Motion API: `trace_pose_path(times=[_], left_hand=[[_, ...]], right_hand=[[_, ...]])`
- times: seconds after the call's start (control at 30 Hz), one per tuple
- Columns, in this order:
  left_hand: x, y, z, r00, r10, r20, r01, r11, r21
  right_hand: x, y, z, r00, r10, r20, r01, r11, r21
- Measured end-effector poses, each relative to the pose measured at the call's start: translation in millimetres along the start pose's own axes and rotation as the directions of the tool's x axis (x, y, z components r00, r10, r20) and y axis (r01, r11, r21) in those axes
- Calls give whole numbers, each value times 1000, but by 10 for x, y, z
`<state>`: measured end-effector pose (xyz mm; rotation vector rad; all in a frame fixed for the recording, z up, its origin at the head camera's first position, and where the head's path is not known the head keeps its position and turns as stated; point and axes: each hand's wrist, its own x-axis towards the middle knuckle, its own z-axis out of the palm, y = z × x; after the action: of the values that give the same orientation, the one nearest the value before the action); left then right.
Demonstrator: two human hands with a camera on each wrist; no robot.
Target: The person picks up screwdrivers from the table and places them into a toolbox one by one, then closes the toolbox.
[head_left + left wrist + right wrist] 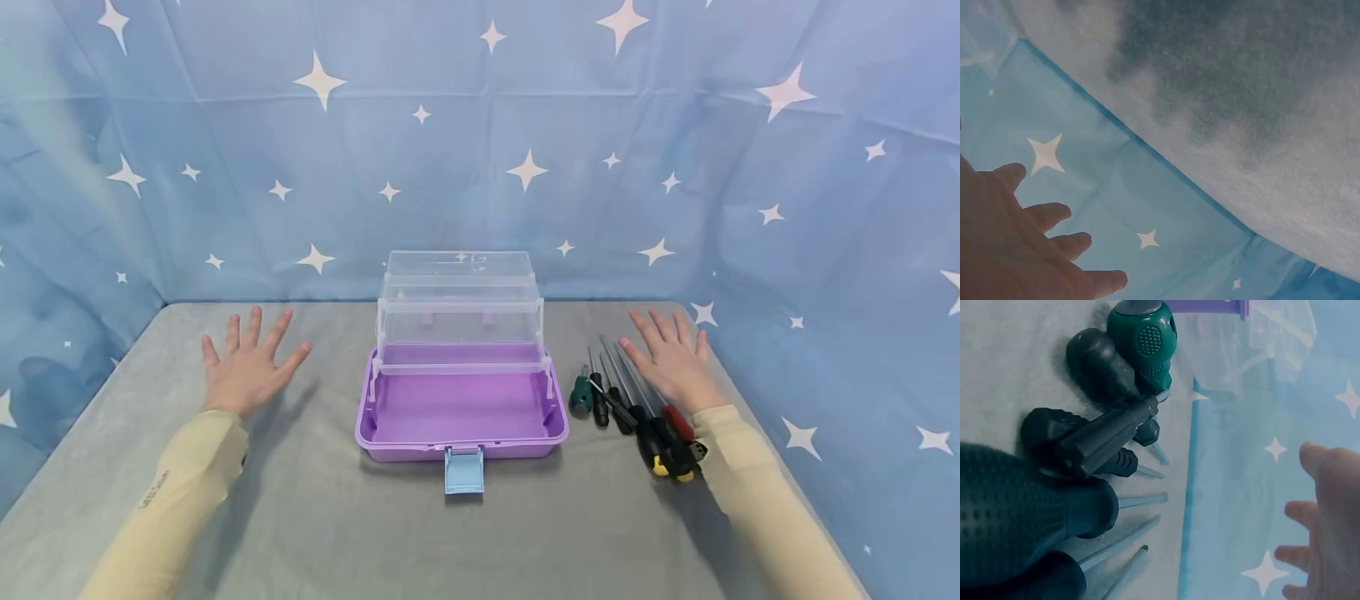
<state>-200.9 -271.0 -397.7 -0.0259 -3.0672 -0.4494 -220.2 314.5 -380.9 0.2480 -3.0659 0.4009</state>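
Observation:
My left hand (247,367) hovers over the left side of the table, fingers spread and holding nothing; its shadow falls beside it. Over the right side, my right hand (675,362) is likewise spread, above a bunch of screwdrivers (663,433). These have mostly black handles; a stubby green screwdriver (1141,337) and a red handle (677,422) stand out. Between the hands sits a purple toolbox (461,451), its clear lid and trays (461,292) raised toward the back and its blue latch (464,472) hanging down in front. The purple bottom shows bare.
A grey cloth covers the table (465,542). Blue curtain (450,150) with white stars hangs behind it and along both sides. In the left wrist view the table edge (1135,137) curves past the left hand (1029,244).

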Motion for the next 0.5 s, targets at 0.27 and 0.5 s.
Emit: trace_pose_path(times=[0.27, 0.5], left_hand=[[-16, 110, 35, 998, 33, 46, -33, 999, 4], [-54, 286, 127, 992, 87, 89, -83, 996, -39]], right_hand=[[-52, 87, -42, 986, -157, -51, 161, 984, 72], [-141, 182, -84, 972, -214, -95, 225, 967, 119]])
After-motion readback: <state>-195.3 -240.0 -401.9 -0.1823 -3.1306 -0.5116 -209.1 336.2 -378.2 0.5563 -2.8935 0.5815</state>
